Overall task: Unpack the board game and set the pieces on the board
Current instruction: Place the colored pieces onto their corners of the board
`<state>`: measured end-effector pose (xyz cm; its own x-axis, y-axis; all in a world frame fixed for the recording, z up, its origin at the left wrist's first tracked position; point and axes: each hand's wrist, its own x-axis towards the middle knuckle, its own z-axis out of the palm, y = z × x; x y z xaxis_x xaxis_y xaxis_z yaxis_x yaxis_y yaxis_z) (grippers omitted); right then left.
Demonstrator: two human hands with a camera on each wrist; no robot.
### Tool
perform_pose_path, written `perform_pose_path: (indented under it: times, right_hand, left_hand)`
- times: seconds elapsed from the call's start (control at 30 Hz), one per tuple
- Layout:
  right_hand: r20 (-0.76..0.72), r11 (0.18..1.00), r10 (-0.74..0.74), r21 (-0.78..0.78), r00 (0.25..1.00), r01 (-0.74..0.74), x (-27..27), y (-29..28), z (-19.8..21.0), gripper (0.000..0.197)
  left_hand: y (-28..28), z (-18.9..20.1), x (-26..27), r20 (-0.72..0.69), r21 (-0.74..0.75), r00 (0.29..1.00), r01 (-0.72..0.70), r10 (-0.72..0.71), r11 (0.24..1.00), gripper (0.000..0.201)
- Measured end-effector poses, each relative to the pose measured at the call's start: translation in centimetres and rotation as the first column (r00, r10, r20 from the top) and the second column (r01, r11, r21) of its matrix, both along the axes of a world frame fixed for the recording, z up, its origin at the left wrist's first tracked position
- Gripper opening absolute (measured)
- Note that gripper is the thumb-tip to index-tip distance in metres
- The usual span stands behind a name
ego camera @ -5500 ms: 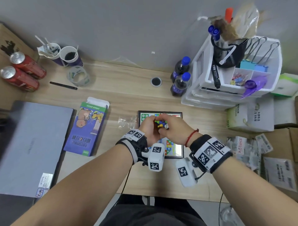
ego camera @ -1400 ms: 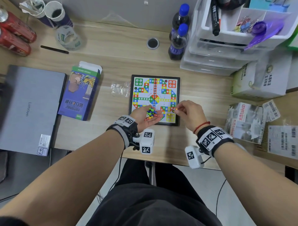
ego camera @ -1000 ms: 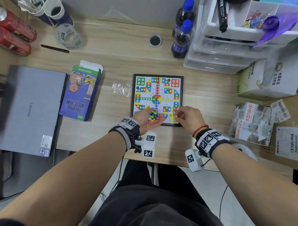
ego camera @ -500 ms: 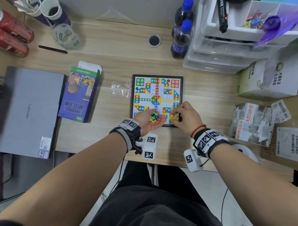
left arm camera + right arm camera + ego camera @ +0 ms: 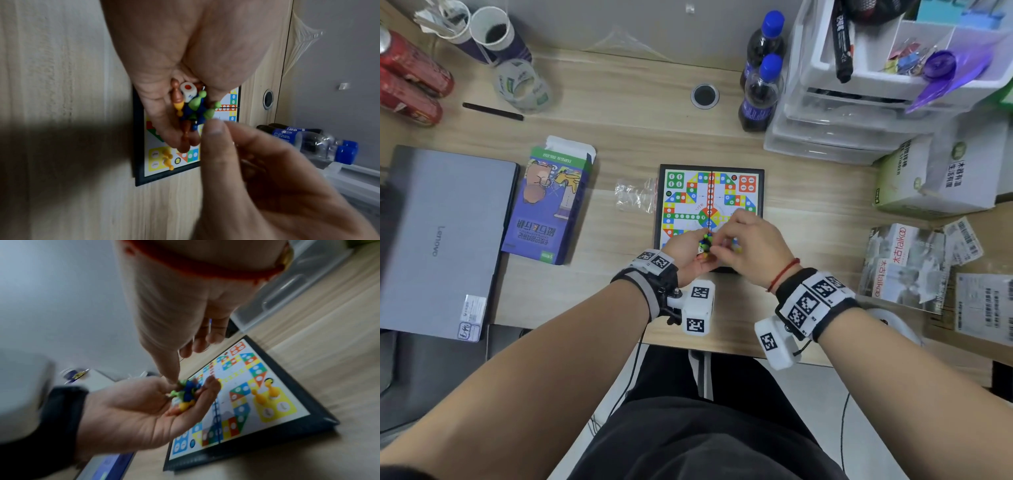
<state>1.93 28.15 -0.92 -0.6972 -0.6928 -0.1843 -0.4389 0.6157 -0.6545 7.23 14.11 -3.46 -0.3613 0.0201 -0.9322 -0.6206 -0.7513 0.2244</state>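
The ludo board point(image 5: 690, 195) lies flat on the desk in front of me. My left hand point(image 5: 697, 248) is held palm up over its near edge, cupping a pile of pawns point(image 5: 193, 107) in green, blue, yellow and orange, plus a white die point(image 5: 188, 91). My right hand point(image 5: 717, 245) reaches into that pile. Its thumb point(image 5: 213, 129) and forefinger point(image 5: 172, 374) close on a green pawn point(image 5: 207, 113). Two yellow pawns point(image 5: 264, 393) stand on the yellow corner of the board point(image 5: 287, 410).
The game's box point(image 5: 548, 205) and an empty clear bag point(image 5: 633, 195) lie left of the board, with a shut laptop point(image 5: 438, 240) beyond them. Two bottles point(image 5: 760, 92) and a drawer unit point(image 5: 859, 102) stand behind on the right. Packages point(image 5: 907, 267) crowd the right edge.
My right hand left the yellow corner, where the yellow pawns now stand, and moved left to the pile in my left palm. The left hand has stayed in place.
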Motion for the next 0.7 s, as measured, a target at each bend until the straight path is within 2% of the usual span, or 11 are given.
perform_pose_path:
  times: [0.1, 0.3, 0.37, 0.5, 0.6, 0.7]
  right_hand:
    - [0.026, 0.984, 0.109, 0.137, 0.994, -0.111, 0.9, -1.0, 0.2, 0.012]
    - [0.024, 0.969, 0.092, 0.229, 0.996, -0.095, 1.5, -1.6, 0.1, 0.02]
    - [0.017, 0.955, 0.1, 0.28, 0.995, -0.1, 1.5, -1.8, 0.2, 0.02]
    - [0.054, 0.972, 0.119, 0.195, 0.991, -0.128, 1.3, -1.5, 0.6, 0.017]
    - [0.067, 0.985, 0.101, 0.134, 0.993, -0.109, 1.1, -1.0, 1.3, 0.015]
    - [0.066, 0.992, 0.068, 0.099, 0.996, -0.075, 0.9, -0.7, 2.0, 0.015]
  left_hand:
    - [0.1, 0.4, -0.3, 0.027, -0.015, 1.0, -0.002, 0.003, 1.0, 0.021]
    - [0.0, 0.9, -0.2, 0.003, -0.108, 0.998, 0.059, -0.059, 0.992, 0.012]
    - [0.1, 1.5, -0.2, 0.035, -0.118, 0.998, 0.056, -0.052, 0.991, 0.017]
    - [0.1, 1.1, -0.2, 0.028, -0.105, 0.994, 0.109, -0.106, 0.989, 0.024]
    - [-0.3, 0.9, -0.3, 0.014, -0.071, 0.999, 0.053, -0.052, 0.996, 0.019]
    - [-0.2, 1.0, -0.4, -0.006, -0.032, 1.0, 0.007, -0.007, 0.999, 0.023]
